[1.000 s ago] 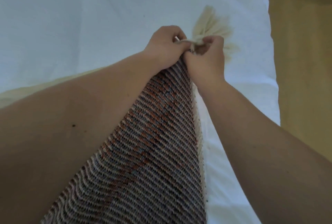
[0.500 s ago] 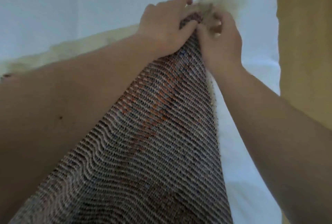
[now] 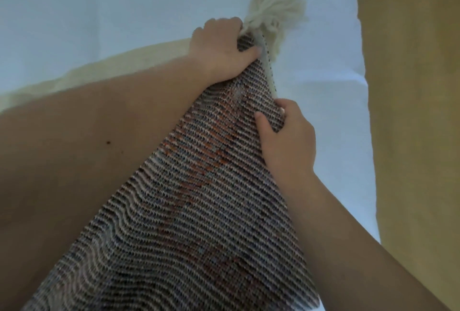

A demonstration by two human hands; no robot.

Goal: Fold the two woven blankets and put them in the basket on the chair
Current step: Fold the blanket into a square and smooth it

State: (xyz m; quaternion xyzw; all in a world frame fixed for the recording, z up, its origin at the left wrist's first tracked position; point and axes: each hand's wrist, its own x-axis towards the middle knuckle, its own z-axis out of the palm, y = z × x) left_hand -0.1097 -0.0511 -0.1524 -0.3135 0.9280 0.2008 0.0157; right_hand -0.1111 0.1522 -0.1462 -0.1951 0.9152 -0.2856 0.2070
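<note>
Both hands grip woven blanket (image 3: 189,211) on white bed (image 3: 99,11): left hand (image 3: 221,49) pinches tasselled corner (image 3: 273,11) at 12 o'clock, right hand (image 3: 288,141) holds edge. Bed edge at 3 o'clock.

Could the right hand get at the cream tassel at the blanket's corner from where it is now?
Probably yes. The right hand pinches the woven blanket along its right edge, just below the tassel. Nothing lies between them along that edge. The left hand grips the corner beside the tassel, not over it.
</note>
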